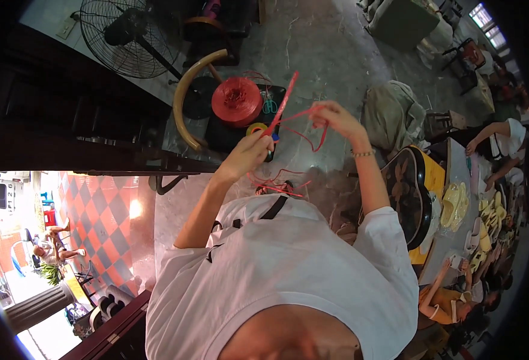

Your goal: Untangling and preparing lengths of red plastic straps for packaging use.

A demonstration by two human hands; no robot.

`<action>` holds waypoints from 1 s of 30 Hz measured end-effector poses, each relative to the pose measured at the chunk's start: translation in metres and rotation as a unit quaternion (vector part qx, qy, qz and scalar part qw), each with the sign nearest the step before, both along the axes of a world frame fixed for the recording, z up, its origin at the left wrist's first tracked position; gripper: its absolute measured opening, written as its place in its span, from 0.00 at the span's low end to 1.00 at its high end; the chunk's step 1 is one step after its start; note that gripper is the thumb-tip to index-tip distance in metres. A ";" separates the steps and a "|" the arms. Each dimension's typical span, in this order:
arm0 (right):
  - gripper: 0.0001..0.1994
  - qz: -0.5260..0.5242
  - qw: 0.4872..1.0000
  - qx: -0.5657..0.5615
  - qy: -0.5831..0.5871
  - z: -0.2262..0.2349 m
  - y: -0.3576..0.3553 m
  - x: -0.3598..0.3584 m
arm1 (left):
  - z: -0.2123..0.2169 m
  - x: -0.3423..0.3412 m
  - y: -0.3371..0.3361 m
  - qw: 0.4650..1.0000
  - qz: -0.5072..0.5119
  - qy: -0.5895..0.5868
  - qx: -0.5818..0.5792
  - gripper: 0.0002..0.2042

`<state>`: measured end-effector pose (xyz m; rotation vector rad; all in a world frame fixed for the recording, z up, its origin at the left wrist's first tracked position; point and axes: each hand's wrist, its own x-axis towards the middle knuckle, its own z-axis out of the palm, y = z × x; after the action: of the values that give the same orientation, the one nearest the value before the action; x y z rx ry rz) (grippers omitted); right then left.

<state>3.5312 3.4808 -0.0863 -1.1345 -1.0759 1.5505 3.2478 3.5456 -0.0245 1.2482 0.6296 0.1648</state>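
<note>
My left hand is closed around a bundle of red plastic twine that sticks up past the fingers. From this bundle a thin strand runs across to my right hand, whose fingers pinch it. A loose loop of the strand hangs below the right hand. Beyond my left hand, a large roll of red twine rests on the dark seat of a chair. Teal-handled scissors and a yellow roll of tape lie beside it, the tape partly hidden by my left hand.
The chair's curved wooden rail stands near a black fan. Beyond my right arm are a grey-green sack and a table with yellow slippers. Several people sit there. Loose red strands hang near my waist.
</note>
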 end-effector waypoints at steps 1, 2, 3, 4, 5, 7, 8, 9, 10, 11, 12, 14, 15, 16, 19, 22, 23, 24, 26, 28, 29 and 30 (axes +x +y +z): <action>0.11 0.000 1.000 0.002 -0.002 0.008 0.004 0.004 | -0.003 -0.001 0.004 0.998 -0.004 0.023 0.059 0.10; 0.10 -0.047 0.996 0.022 0.070 0.016 0.008 0.008 | -0.013 0.000 0.004 0.998 -0.005 0.021 0.061 0.10; 0.11 -0.092 0.985 0.041 0.141 0.026 0.010 0.008 | -0.026 0.001 0.002 0.990 0.002 0.010 0.137 0.10; 0.11 -0.093 0.985 0.043 0.141 0.038 0.014 0.002 | -0.032 0.005 0.000 0.977 0.008 0.000 0.214 0.10; 0.10 -0.158 0.969 0.064 0.180 0.048 0.021 -0.010 | -0.037 0.010 -0.003 0.976 0.007 -0.001 0.216 0.10; 0.10 -0.221 0.947 0.087 0.217 0.063 0.033 -0.028 | -0.040 0.022 -0.012 0.947 0.056 -0.003 0.316 0.10; 0.10 -0.210 0.937 0.096 0.262 0.069 0.038 -0.035 | -0.044 0.027 -0.013 0.947 0.056 -0.004 0.318 0.10; 0.09 -0.197 0.925 0.104 0.307 0.073 0.043 -0.040 | -0.046 0.032 -0.013 0.929 0.085 0.009 0.361 0.11; 0.09 -0.196 0.925 0.106 0.307 0.076 0.046 -0.045 | -0.048 0.036 -0.013 0.908 0.114 0.021 0.402 0.12; 0.09 -0.193 0.918 0.109 0.328 0.079 0.047 -0.050 | -0.049 0.039 -0.012 0.907 0.115 0.021 0.404 0.12; 0.09 -0.190 0.911 0.112 0.348 0.081 0.048 -0.054 | -0.048 0.042 -0.013 0.927 0.114 -0.004 0.358 0.13; 0.09 -0.184 0.908 0.117 0.358 0.087 0.053 -0.060 | -0.046 0.047 -0.015 0.944 0.113 -0.029 0.310 0.14; 0.08 -0.180 0.903 0.121 0.370 0.089 0.055 -0.062 | -0.046 0.049 -0.017 0.962 0.094 -0.048 0.250 0.14; 0.08 -0.180 0.903 0.119 0.370 0.092 0.056 -0.065 | -0.046 0.050 -0.018 0.977 0.074 -0.066 0.189 0.13; 0.08 -0.157 0.911 0.125 0.359 0.099 0.062 -0.069 | -0.049 0.053 -0.016 0.966 0.038 -0.114 0.230 0.10; 0.10 -0.093 0.917 0.150 0.358 0.104 0.069 -0.073 | -0.042 0.044 -0.018 0.938 0.098 -0.049 0.328 0.08; 0.10 -0.134 0.935 0.149 0.292 0.114 0.070 -0.076 | -0.036 0.039 -0.018 0.917 0.113 -0.057 0.378 0.07; 0.11 -0.172 0.948 0.148 0.224 0.117 0.070 -0.079 | -0.026 0.034 -0.017 0.919 0.117 -0.050 0.374 0.07; 0.15 -0.155 0.949 0.150 0.230 0.103 0.075 -0.075 | 0.000 0.021 -0.015 0.750 0.199 -0.024 0.630 0.07; 0.19 -0.197 0.943 0.101 0.249 0.083 0.077 -0.082 | 0.023 0.005 -0.011 0.762 0.210 -0.032 0.612 0.09; 0.21 -0.206 0.940 0.074 0.261 0.073 0.074 -0.092 | 0.031 -0.001 -0.010 0.771 0.216 -0.049 0.597 0.11; 0.21 -0.200 0.941 0.067 0.265 0.068 0.067 -0.110 | 0.036 -0.002 -0.012 0.772 0.220 -0.040 0.595 0.11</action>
<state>3.4211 3.5478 -0.0180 -0.7192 -0.5370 1.3215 3.2456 3.5337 0.0114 2.2690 0.7497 1.1521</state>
